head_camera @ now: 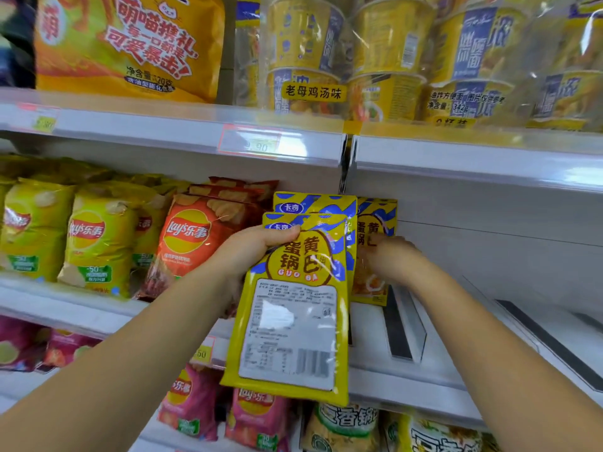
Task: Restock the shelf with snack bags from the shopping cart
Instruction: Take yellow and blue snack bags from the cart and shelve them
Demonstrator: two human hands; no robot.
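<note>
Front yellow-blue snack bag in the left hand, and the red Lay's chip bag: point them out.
Front yellow-blue snack bag (pixel 287 324): head view, white label.
Red Lay's chip bag (pixel 187 234): head view, round logo.

White metal shelving fills the view, 3 tiers: top shelf (pixel 163 125) w/ clear price rail and red-framed price tag (pixel 249 143); mid shelf (pixel 408 376) bare on the right side, w/ clear divider (pixel 417 331) beside a dark strip, white back panel (pixel 489 256) behind. Stock: green chip bags (pixel 98 236) and red chip bags (pixel 192 236) upright on mid tier left; big orange bag (pixel 124 44) and shrink-wrapped cup noodle packs (pixel 385 53) on top; pink chip bags (pixel 192 402) below. Light bright, even, glare on rails and wrap.
</note>
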